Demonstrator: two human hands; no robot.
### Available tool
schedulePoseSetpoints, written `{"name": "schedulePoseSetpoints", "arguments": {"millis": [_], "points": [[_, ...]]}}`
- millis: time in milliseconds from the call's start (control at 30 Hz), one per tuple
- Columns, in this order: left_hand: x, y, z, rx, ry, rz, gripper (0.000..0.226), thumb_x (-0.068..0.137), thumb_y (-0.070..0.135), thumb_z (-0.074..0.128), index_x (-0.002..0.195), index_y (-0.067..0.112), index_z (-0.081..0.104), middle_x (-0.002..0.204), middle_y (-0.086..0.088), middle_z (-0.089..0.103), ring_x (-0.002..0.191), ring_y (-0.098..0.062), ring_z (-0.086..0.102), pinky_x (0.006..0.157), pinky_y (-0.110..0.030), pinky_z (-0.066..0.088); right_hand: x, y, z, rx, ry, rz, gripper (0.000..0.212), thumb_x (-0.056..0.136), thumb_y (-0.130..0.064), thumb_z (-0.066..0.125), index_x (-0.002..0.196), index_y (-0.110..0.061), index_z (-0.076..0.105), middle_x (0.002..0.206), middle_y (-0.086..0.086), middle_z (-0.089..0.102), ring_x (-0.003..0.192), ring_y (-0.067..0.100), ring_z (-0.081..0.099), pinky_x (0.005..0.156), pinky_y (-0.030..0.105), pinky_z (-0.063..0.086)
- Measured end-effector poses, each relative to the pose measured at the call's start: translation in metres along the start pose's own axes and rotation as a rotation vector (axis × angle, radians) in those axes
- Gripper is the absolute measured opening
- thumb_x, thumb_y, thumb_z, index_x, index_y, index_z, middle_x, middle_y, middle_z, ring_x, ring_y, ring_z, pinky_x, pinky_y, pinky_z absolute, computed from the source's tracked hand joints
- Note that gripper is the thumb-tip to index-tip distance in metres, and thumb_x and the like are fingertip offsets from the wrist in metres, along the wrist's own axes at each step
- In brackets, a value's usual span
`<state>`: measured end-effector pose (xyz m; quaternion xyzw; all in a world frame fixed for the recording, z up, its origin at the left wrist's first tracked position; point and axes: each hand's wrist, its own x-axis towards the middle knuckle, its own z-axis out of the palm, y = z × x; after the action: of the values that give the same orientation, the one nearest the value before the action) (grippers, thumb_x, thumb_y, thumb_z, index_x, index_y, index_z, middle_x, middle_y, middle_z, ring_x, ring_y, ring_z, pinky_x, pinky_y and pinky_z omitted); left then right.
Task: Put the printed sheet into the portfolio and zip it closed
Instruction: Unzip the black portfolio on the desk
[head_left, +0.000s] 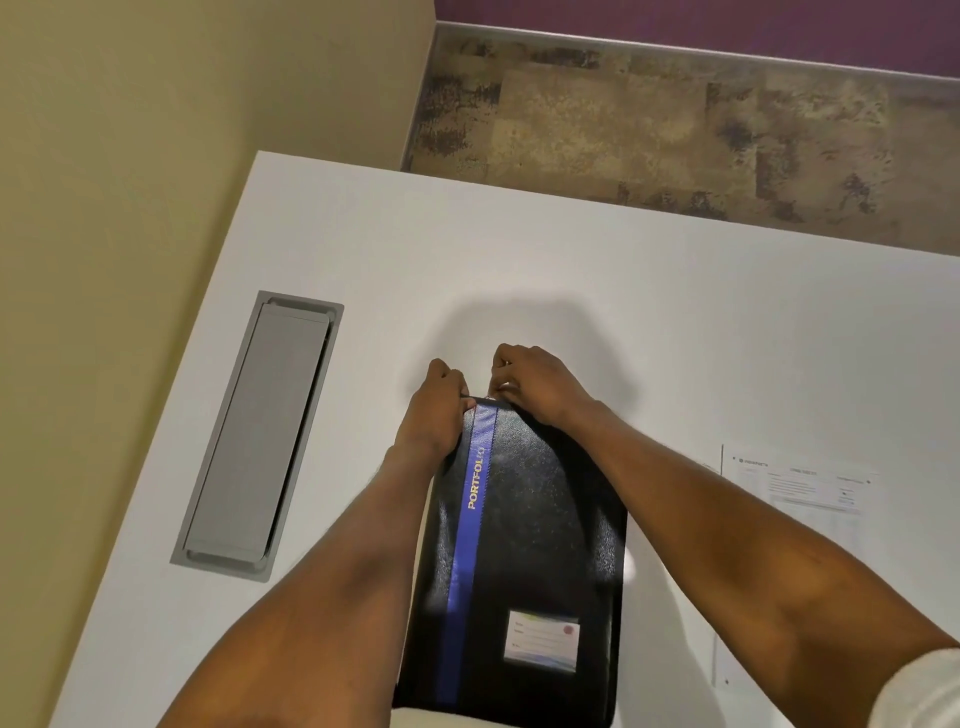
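Both hands (left (434, 415), right (537, 387)) pinch the portfolio (519, 545) at its far edge, printed sheet (800, 483) well apart rightward.

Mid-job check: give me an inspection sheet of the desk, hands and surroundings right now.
Surface: white table, smooth.
Job's things: black portfolio lies flat, blue stripe up; printed sheet lies on the table to its right, not yet inside.
Clutter: nothing seen.
Grippers: left hand grips the portfolio's far left corner; right hand pinches its far edge with curled fingers.
Cables: nothing seen; grey hatch in the table, lid shut.
Surroundings: patterned carpet, beige wall left, purple wall beyond.
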<state>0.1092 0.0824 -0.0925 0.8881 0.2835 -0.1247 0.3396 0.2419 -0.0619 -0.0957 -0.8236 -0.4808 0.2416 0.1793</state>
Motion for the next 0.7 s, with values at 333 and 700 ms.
{"name": "schedulePoseSetpoints", "arguments": {"millis": [333,700], "points": [[0.009,-0.002,0.001,0.028,-0.018,-0.009,0.014,0.102,0.002,0.056,0.114,-0.004,0.059,0.127,-0.021,0.050,0.090,-0.021,0.046,0.064,0.003,0.038,-0.051,0.042,-0.019,-0.028,-0.006,0.083,0.006,0.093,-0.024,0.073,0.090,-0.026,0.078,0.102,-0.007,0.063,0.089,0.016,0.056,0.082,0.033,0.042],[0.009,-0.001,0.005,0.099,0.009,-0.057,0.006,0.100,0.004,0.059,0.094,0.003,0.061,0.108,-0.004,0.045,0.070,0.001,0.046,0.076,-0.025,0.041,-0.138,0.091,-0.019,0.056,0.134,0.368,0.006,0.092,-0.029,0.073,0.090,-0.031,0.078,0.095,-0.014,0.064,0.079,0.009,0.060,0.069,0.029,0.043]]}}
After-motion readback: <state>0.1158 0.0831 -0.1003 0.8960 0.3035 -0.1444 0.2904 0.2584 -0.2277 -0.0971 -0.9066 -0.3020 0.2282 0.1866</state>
